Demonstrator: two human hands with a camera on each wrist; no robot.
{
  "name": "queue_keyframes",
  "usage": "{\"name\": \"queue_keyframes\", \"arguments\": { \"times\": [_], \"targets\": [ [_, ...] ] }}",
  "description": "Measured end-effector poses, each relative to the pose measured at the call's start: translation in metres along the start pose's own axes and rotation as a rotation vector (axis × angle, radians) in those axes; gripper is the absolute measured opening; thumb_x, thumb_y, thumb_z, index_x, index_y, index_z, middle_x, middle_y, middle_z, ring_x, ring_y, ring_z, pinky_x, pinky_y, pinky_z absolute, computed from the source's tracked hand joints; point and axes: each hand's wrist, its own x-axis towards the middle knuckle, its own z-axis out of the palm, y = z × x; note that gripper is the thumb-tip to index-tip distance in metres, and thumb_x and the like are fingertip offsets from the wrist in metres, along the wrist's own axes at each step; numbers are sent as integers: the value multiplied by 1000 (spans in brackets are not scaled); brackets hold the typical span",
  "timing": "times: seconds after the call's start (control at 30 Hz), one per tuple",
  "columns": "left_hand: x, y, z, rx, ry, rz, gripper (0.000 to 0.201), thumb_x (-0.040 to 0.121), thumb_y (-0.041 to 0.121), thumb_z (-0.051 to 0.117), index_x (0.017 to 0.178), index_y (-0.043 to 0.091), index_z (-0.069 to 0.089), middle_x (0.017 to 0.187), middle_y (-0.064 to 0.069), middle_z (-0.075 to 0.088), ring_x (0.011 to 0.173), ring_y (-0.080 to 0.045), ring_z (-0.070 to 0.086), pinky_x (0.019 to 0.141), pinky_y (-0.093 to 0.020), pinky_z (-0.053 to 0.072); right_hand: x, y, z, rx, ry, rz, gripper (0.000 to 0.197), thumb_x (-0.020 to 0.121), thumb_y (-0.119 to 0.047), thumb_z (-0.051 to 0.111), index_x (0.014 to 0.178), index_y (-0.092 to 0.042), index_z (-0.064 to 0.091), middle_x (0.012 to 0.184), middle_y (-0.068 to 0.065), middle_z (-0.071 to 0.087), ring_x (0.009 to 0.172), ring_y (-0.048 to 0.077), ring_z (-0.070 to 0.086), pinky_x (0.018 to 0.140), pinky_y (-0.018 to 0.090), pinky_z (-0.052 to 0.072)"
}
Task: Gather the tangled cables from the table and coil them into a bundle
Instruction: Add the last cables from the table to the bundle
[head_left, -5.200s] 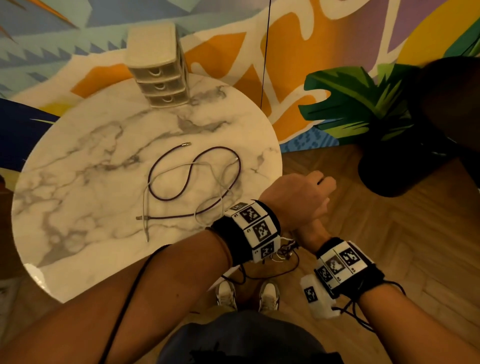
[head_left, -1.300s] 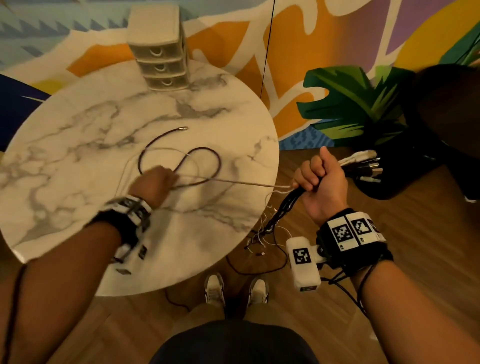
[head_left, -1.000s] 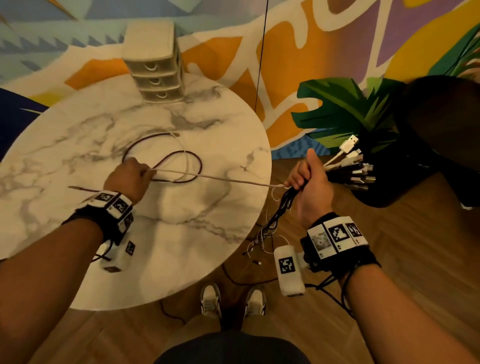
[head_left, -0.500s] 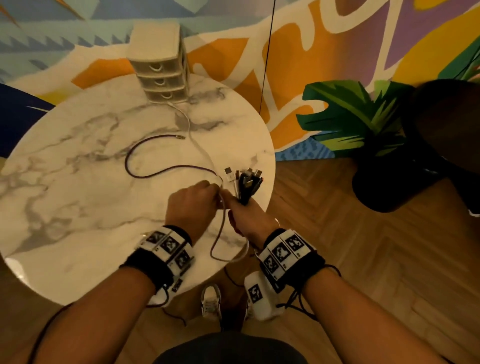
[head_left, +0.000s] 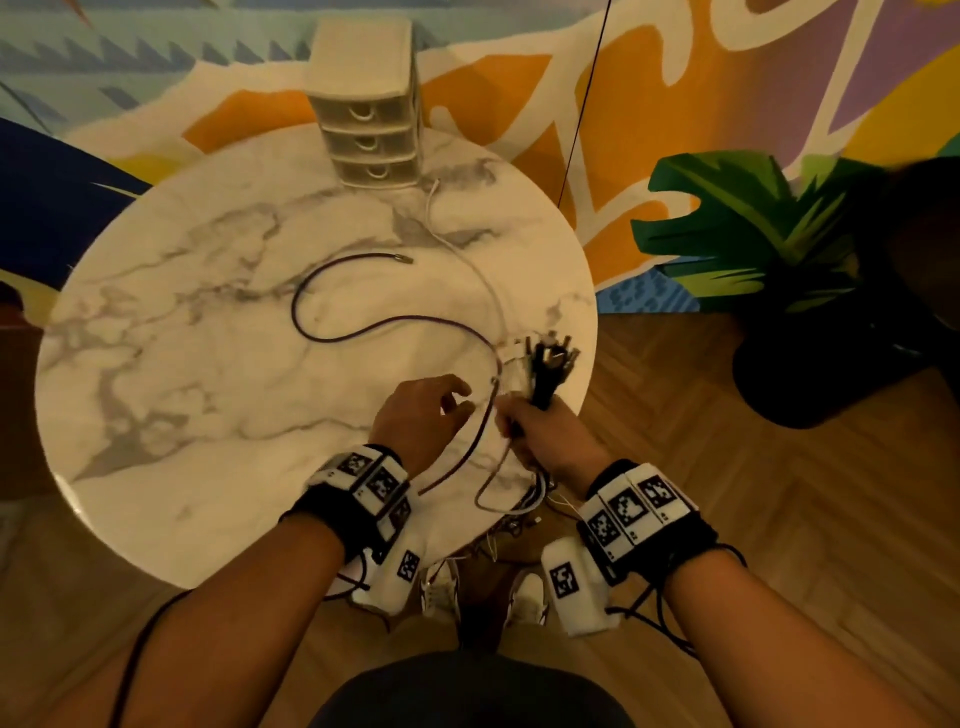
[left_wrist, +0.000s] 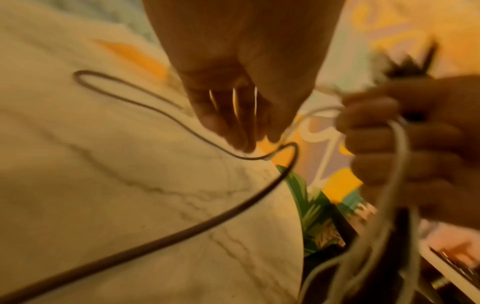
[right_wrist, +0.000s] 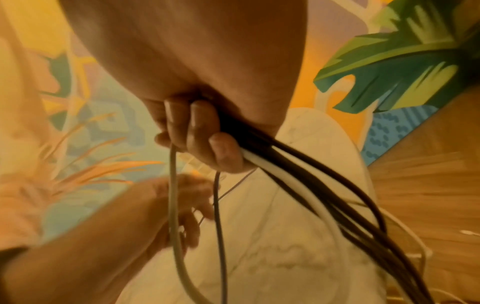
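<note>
My right hand (head_left: 524, 431) grips a bundle of black and white cables (head_left: 543, 374) at the table's right edge, plug ends sticking up; in the right wrist view its fingers (right_wrist: 207, 144) curl round the strands (right_wrist: 285, 164). My left hand (head_left: 457, 402) hovers just to its left with fingers straight and slightly spread, their tips (left_wrist: 241, 142) close to a bend of the dark purple cable (head_left: 410, 317). That cable loops over the marble table (head_left: 208, 389) and drops past the hands. A white cable (head_left: 487, 285) runs from near the drawer unit to my right hand.
A small cream three-drawer unit (head_left: 366, 104) stands at the table's far edge. A black pot with a green plant (head_left: 810, 364) sits on the wooden floor to the right. Loose cable ends hang below the table edge by my shoes.
My left hand, which drew a cable over to the right hand and met it, has loosened and spread its fingers. The right hand stays closed on the bundle over the table edge.
</note>
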Motion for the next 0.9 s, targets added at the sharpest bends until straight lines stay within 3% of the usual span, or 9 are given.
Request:
{"name": "queue_keyframes", "arguments": {
  "times": [0.13, 0.23, 0.3, 0.4, 0.53, 0.6, 0.67, 0.8, 0.9],
  "targets": [
    [5, -24, 5, -239, -230, -97, 16, 92, 29, 56, 98, 16, 64, 93, -7, 69, 63, -14, 59, 50, -13, 43, -2, 6, -13, 100, 29, 32, 43, 98, -25, 44, 57, -13, 40, 39, -8, 28, 37, 10, 22, 42, 23, 19],
    [0, -27, 16, -7, -488, -36, 42, 84, 52, 60, 112, 22, 60, 105, 0, 63, 86, -16, 59, 75, -26, 48, -5, 7, -14, 131, 64, 47, 43, 98, -25, 44, 57, -13, 41, 46, -3, 29, 40, 11, 23, 43, 23, 20],
    [-5, -31, 30, 203, -628, 60, 54, 82, 54, 61, 124, 21, 53, 115, -2, 56, 103, -21, 55, 90, -31, 44, -6, 7, -15, 150, 82, 36, 42, 97, -24, 44, 57, -12, 41, 55, 4, 29, 41, 11, 24, 43, 23, 21],
    [-1, -34, 43, 224, -569, 140, 35, 89, 38, 59, 117, 17, 57, 114, -6, 58, 105, -25, 55, 88, -32, 44, -7, 11, -14, 151, 65, 28, 42, 96, -23, 45, 56, -12, 42, 62, 9, 27, 44, 14, 22, 46, 25, 19],
    [40, -13, 24, -152, -120, 39, 21, 94, 21, 48, 94, 6, 62, 91, -14, 66, 87, -31, 61, 78, -37, 48, -13, 20, -10, 53, 22, 33, 42, 97, -21, 44, 56, -10, 41, 58, 8, 30, 38, 10, 24, 43, 23, 22],
    [63, 8, 9, -129, 14, 164, 20, 94, 22, 48, 93, 7, 62, 89, -12, 65, 85, -29, 60, 77, -38, 47, -14, 26, -8, -5, 30, 48, 43, 97, -22, 45, 55, -11, 42, 52, 2, 32, 37, 8, 27, 42, 21, 25],
    [83, 31, 3, 23, -58, 361, 20, 95, 21, 47, 103, 11, 63, 101, -10, 61, 92, -26, 58, 80, -35, 44, -14, 31, -9, -30, 57, 64, 44, 96, -25, 46, 54, -13, 42, 49, -1, 33, 38, 9, 29, 43, 23, 26],
    [95, 54, 25, 482, -477, 541, 35, 90, 12, 54, 125, 17, 57, 129, -4, 49, 108, -25, 55, 91, -35, 44, -15, 41, -13, -29, 103, 104, 48, 98, -24, 43, 51, -14, 42, 44, -3, 35, 36, 11, 29, 42, 23, 27],
    [94, 48, 42, 734, -587, 579, 43, 89, 7, 55, 130, 14, 45, 127, -10, 50, 103, -31, 58, 75, -33, 44, -15, 50, -17, -6, 132, 155, 49, 98, -26, 43, 51, -14, 42, 43, -2, 34, 35, 11, 29, 41, 22, 26]
  ]
}}
